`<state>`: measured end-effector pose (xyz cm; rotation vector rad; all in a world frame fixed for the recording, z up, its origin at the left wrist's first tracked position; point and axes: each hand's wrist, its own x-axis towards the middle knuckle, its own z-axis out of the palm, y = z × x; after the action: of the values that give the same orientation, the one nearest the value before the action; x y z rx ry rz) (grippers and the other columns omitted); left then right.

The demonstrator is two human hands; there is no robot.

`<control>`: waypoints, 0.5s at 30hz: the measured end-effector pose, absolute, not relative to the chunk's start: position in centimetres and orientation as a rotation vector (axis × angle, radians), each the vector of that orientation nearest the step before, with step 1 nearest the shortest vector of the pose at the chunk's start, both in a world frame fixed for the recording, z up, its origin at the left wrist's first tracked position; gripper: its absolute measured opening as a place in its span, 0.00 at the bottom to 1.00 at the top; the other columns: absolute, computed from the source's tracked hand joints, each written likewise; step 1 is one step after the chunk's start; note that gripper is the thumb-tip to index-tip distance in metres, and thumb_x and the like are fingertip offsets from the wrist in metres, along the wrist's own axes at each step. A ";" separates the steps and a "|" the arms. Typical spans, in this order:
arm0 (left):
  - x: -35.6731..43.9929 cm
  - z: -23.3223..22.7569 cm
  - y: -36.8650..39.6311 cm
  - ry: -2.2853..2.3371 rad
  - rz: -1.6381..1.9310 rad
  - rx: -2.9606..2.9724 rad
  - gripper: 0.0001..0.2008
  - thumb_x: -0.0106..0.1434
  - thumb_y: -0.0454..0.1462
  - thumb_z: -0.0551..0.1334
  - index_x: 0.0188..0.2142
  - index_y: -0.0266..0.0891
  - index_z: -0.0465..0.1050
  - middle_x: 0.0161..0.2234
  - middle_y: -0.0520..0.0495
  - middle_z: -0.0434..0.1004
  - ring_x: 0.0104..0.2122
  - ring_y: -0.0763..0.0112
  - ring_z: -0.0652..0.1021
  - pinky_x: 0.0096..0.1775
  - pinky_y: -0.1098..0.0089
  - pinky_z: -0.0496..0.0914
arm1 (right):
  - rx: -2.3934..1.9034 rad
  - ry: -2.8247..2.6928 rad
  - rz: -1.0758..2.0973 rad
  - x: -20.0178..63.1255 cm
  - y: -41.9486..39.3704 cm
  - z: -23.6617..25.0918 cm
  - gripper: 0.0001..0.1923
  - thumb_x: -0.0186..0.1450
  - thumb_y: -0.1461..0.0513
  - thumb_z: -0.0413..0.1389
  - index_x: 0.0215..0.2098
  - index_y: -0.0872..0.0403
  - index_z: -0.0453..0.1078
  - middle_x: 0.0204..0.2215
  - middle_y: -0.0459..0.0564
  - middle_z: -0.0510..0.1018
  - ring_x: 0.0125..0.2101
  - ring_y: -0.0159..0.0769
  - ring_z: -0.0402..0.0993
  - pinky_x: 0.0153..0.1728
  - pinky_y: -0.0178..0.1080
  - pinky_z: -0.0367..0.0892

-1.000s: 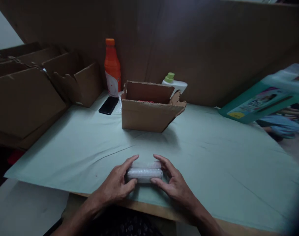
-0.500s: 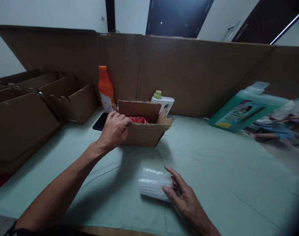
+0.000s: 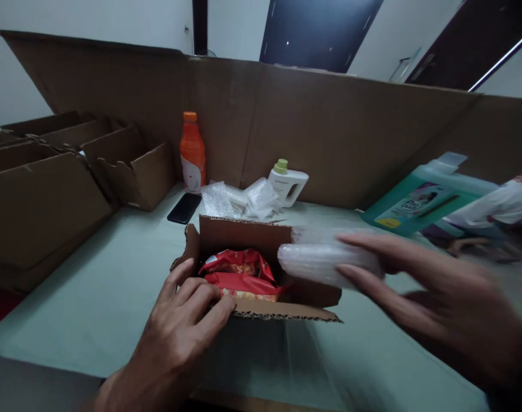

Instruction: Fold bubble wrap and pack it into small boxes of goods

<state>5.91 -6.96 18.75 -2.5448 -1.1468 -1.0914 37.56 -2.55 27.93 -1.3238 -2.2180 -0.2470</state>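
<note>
A small cardboard box [image 3: 282, 315] stands with its top open in front of me, a red printed packet [image 3: 244, 277] lying inside. My left hand [image 3: 192, 315] grips the box's near left edge, fingers hooked over the rim. Over the box's right end, my right hand [image 3: 415, 280] holds a roll of bubble wrap [image 3: 329, 260] between thumb and fingers. Motion blurs the roll and this hand a little. Whether anything is wrapped inside the roll, I cannot tell.
Behind the box lie clear bubble-wrap pieces [image 3: 239, 199] and a black phone [image 3: 184, 208]. An orange bottle [image 3: 193, 151], a white green-capped bottle [image 3: 289, 184] and a teal jug [image 3: 415, 200] stand along the cardboard wall [image 3: 321, 126]. Larger open boxes [image 3: 42, 206] fill the left; a person sits far right.
The box has come nearer to me, uncovering the bubble-wrap pieces behind it. My right hand has lifted the bubble-wrap roll off the table to the box's right end.
</note>
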 end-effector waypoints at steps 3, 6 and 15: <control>6.0 18.5 -6.8 -1.157 -1.055 -2.540 0.12 0.68 0.28 0.57 0.47 0.37 0.75 0.36 0.46 0.76 0.38 0.65 0.74 0.61 0.48 0.60 | -1.479 -2.642 -0.452 31.8 0.1 28.9 0.10 0.68 0.60 0.55 0.41 0.52 0.78 0.34 0.53 0.83 0.29 0.40 0.78 0.29 0.38 0.67; 6.2 18.6 -6.7 -1.186 -1.063 -2.529 0.12 0.68 0.28 0.56 0.46 0.38 0.75 0.35 0.47 0.77 0.37 0.65 0.74 0.60 0.49 0.61 | -1.661 -2.934 -0.362 28.5 2.4 27.7 0.08 0.64 0.66 0.56 0.37 0.56 0.78 0.33 0.58 0.83 0.31 0.43 0.79 0.28 0.37 0.65; 6.3 18.3 -6.6 -1.171 -1.072 -2.487 0.13 0.66 0.26 0.56 0.45 0.39 0.75 0.35 0.47 0.77 0.37 0.65 0.75 0.60 0.48 0.63 | -1.647 -3.138 -0.042 27.5 4.6 23.7 0.10 0.62 0.70 0.55 0.31 0.55 0.79 0.27 0.56 0.83 0.29 0.44 0.80 0.31 0.42 0.70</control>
<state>6.26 -6.58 18.27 -2.4868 -1.1706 -1.0725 27.53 4.65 23.74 -1.6472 -3.1385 -0.0419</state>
